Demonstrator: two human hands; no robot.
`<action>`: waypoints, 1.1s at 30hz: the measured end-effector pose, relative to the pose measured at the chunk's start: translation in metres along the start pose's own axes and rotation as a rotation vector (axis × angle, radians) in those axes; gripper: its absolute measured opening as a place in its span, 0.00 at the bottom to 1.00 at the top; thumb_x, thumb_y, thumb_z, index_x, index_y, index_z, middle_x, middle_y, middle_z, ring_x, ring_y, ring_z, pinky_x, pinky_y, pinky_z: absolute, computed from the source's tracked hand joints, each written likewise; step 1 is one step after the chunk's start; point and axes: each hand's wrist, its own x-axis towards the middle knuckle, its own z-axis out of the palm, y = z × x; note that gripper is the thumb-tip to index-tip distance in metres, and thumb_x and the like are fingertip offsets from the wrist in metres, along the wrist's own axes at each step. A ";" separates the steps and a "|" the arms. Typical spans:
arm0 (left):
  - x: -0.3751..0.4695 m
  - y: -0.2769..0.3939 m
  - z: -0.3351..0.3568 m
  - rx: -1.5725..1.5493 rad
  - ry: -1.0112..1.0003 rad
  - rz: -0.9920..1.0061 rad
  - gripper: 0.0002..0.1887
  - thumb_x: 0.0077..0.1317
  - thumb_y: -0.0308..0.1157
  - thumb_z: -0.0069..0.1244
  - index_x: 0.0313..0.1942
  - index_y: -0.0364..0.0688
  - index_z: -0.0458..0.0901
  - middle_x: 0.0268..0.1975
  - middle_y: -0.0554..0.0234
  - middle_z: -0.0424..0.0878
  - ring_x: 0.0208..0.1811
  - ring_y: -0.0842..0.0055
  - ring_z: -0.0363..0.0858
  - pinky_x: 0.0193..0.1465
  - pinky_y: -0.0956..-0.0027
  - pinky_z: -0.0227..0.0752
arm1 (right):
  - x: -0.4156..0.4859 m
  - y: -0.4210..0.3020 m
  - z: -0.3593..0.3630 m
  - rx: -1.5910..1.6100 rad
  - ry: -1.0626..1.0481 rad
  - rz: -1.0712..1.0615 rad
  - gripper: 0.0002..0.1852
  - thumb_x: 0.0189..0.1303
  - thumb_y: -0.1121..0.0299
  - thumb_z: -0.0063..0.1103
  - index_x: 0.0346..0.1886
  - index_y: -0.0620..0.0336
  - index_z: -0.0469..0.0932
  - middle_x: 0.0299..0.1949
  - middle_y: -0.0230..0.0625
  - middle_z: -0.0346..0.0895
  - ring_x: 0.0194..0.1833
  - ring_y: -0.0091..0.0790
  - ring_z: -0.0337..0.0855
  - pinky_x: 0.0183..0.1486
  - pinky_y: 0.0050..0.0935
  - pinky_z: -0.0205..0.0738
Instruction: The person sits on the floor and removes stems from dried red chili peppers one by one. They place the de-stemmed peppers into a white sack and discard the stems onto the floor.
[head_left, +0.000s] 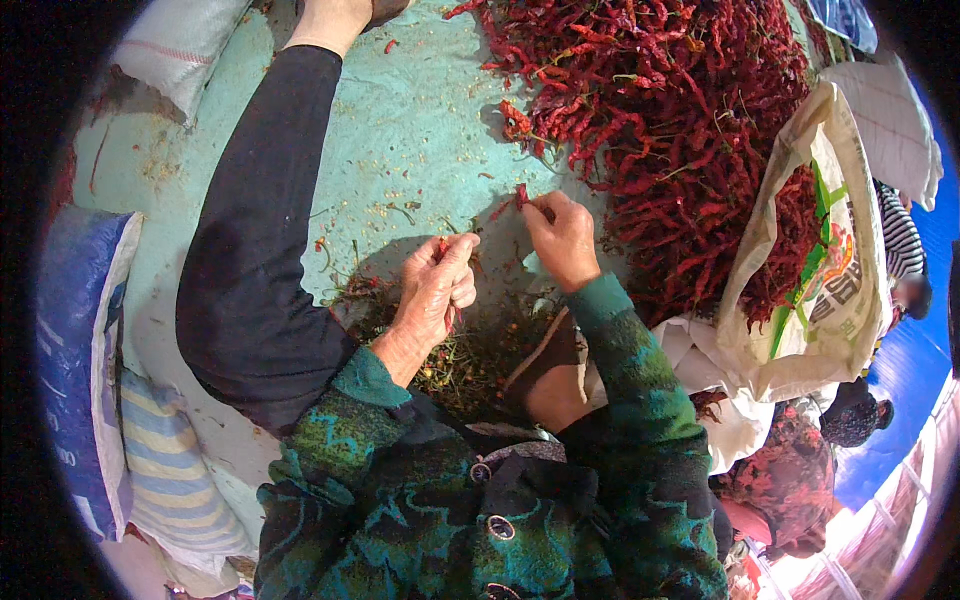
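Note:
My left hand (441, 289) is curled around dried red chillies (450, 319), with red bits showing above and below the fingers. To its right, my right hand (562, 231) pinches a dried red chilli (521, 196) between thumb and fingertips. That chilli hangs just left of a large heap of dried red chillies (652, 127), which spreads over a pale green sheet (420, 112). Below both hands, between my legs, lies a pile of chilli stems and scraps (465, 367). How many chillies my left fist holds is hidden.
An open woven sack (821, 360) bearing print stands at the right, dried chillies at its mouth. A blue sack (79, 360) and a striped sack (176, 465) lie left, a white sack (176, 52) upper left. People sit at the right, one in a patterned red top (787, 480).

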 end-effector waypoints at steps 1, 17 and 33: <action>0.000 0.000 0.001 0.007 0.015 0.001 0.06 0.63 0.32 0.51 0.38 0.42 0.76 0.19 0.80 0.60 0.16 0.90 0.56 0.16 0.82 0.49 | -0.008 -0.005 -0.004 0.055 -0.049 0.030 0.08 0.51 0.68 0.60 0.27 0.65 0.77 0.21 0.49 0.76 0.25 0.48 0.78 0.29 0.37 0.71; 0.011 -0.007 -0.012 0.068 0.019 0.018 0.08 0.64 0.35 0.48 0.36 0.40 0.72 0.32 0.55 0.80 0.28 0.72 0.81 0.22 0.76 0.73 | 0.006 0.000 0.018 -0.339 0.018 -0.106 0.11 0.48 0.66 0.58 0.27 0.65 0.72 0.26 0.51 0.74 0.29 0.54 0.77 0.31 0.46 0.71; 0.007 -0.006 -0.009 -0.013 -0.110 -0.006 0.10 0.67 0.35 0.45 0.35 0.37 0.73 0.22 0.70 0.68 0.18 0.84 0.64 0.17 0.79 0.56 | 0.050 -0.004 0.006 -0.480 0.234 0.008 0.10 0.51 0.65 0.56 0.30 0.63 0.75 0.33 0.47 0.74 0.34 0.54 0.76 0.34 0.46 0.71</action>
